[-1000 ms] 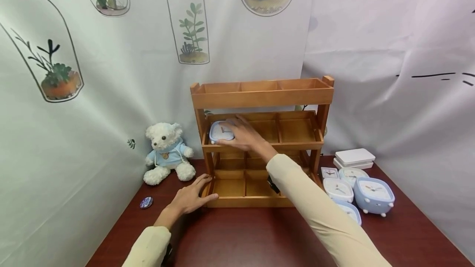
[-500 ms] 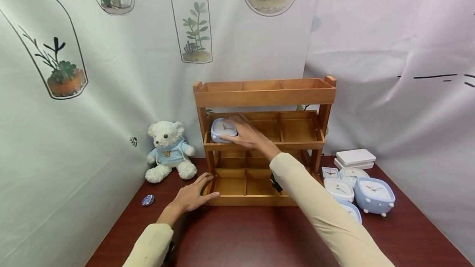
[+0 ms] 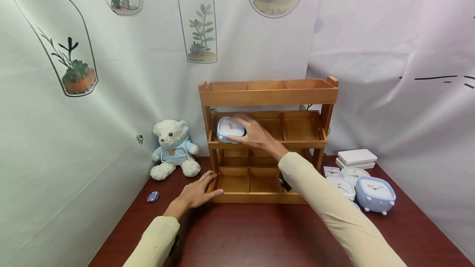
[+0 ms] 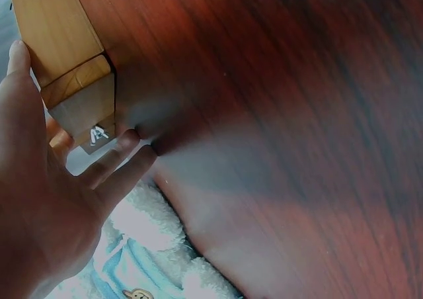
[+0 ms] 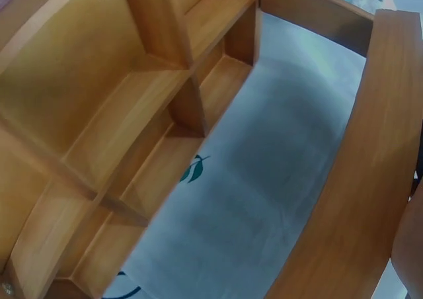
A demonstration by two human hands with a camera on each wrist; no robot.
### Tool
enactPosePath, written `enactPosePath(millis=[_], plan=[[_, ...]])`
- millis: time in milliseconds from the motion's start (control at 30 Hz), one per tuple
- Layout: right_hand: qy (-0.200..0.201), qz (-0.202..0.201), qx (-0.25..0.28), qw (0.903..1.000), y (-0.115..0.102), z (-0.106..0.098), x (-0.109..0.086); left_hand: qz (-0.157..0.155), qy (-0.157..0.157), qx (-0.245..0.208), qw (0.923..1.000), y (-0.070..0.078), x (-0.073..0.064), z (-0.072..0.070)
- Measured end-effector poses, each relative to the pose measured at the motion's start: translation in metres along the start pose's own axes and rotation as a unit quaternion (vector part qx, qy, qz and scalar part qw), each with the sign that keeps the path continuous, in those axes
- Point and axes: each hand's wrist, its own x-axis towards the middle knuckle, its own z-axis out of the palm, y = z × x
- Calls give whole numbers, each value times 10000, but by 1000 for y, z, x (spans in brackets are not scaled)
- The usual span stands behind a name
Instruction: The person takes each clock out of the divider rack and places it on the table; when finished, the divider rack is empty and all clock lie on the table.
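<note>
My right hand (image 3: 256, 133) grips a light blue alarm clock (image 3: 227, 128) with a white face, thumb along its lower side and fingers over its top. The clock is at the left compartment of the middle tier of a wooden three-tier shelf (image 3: 269, 98). Part of its face is hidden by the fingers. Low on the shelf's left side, my left hand (image 3: 194, 194) rests with fingers stretched out. In the left wrist view, that hand (image 4: 46, 226) spans the end of the shelf's wooden side (image 4: 63, 34), thumb on one side and fingers on the other.
A white teddy bear (image 3: 172, 149) in a blue hoodie sits left of the shelf, a small round tin (image 3: 153, 196) in front of it. To the right stand several clocks, including a blue one (image 3: 375, 195), and stacked white boxes (image 3: 357, 157). Patterned cloth (image 3: 156, 73) hangs behind.
The clock in my right hand has shifted slightly right and tipped, showing more of its lower side. My left hand keeps its place at the shelf. The head view has swung slightly left.
</note>
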Motion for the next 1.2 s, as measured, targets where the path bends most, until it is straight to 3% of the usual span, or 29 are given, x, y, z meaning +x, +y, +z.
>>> enactPosePath(millis=[367,667,967,1200], plan=[[81,-550,-208,9982,-4,-10,-17,-31,47,-69,10000,5,3,0],[264,-612,-314,9973,-2,-31,-37,-36,-38,-38,10000,1,2,2],[241,-903,-425,9947,-5,-57,-49,49,41,-33,10000,-1,5,-1],[143,-876,-649,9939,5,-72,-72,26,-22,-20,10000,-2,3,1]])
